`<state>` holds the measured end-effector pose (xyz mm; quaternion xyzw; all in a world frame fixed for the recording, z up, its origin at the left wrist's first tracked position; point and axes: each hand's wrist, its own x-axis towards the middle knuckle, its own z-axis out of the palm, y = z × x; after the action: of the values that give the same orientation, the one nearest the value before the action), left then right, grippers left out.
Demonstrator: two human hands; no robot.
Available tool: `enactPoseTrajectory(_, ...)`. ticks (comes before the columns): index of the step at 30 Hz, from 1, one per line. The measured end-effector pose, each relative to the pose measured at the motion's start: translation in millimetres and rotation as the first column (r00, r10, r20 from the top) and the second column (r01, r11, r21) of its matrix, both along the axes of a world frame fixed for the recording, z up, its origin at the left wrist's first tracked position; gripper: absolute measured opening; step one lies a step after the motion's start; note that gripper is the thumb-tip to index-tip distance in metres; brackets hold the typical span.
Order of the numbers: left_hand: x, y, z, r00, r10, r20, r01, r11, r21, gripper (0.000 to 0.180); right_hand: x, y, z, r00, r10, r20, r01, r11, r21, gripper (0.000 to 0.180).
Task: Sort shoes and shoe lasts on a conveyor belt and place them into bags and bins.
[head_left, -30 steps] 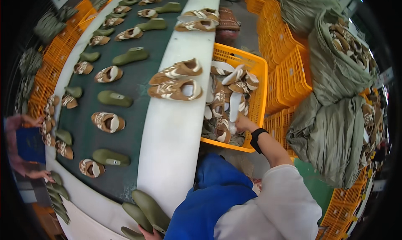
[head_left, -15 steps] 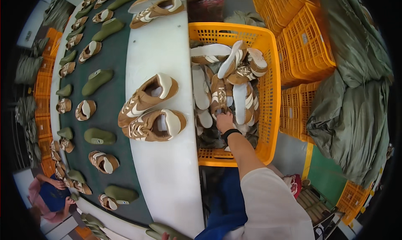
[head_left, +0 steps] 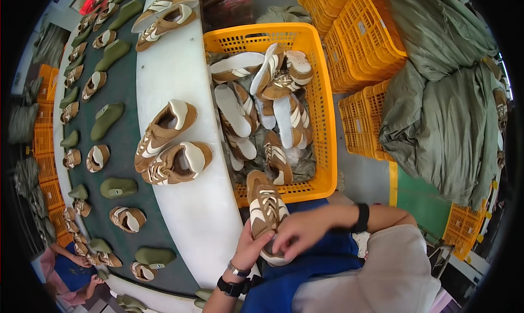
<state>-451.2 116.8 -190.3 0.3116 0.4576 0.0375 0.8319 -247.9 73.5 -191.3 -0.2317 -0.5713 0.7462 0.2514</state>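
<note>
My left hand (head_left: pixel 248 248) and my right hand (head_left: pixel 299 231) both grip one brown and cream sneaker (head_left: pixel 265 208) just in front of my lap, its laces facing up. Beyond it stands a yellow plastic crate (head_left: pixel 319 102) piled with several more sneakers of the same kind (head_left: pixel 262 111), many sole-up. Two finished sneakers (head_left: pixel 169 146) lie side by side on the white curved table edge (head_left: pixel 196 214) to my left. A black band sits on each wrist.
A dark green conveyor belt (head_left: pixel 125 143) carries several sneakers and green shoe lasts (head_left: pixel 106 120). Stacked yellow crates (head_left: pixel 355 34) and olive sacks (head_left: pixel 442 94) fill the right side. Another person in blue (head_left: pixel 71 266) works at lower left.
My right hand has come out of the crate with a sneaker and my left hand has joined it on the shoe. The view has tilted down toward my lap.
</note>
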Motion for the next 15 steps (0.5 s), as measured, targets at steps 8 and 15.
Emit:
enactPoseTrajectory(8, -46, -2, 58, 0.963, 0.182, -0.199, -0.101, 0.927, 0.361, 0.066, 8, -16, -271, 0.198, -0.182, 0.963, 0.521, 0.852, 0.054, 0.067)
enactPoseTrajectory(15, -135, -41, 63, 0.831, 0.515, -0.211, -0.344, 0.774, 0.532, 0.059, 30, 22, -221, 0.366, -0.233, 0.901, 0.678, 0.729, -0.087, 0.059)
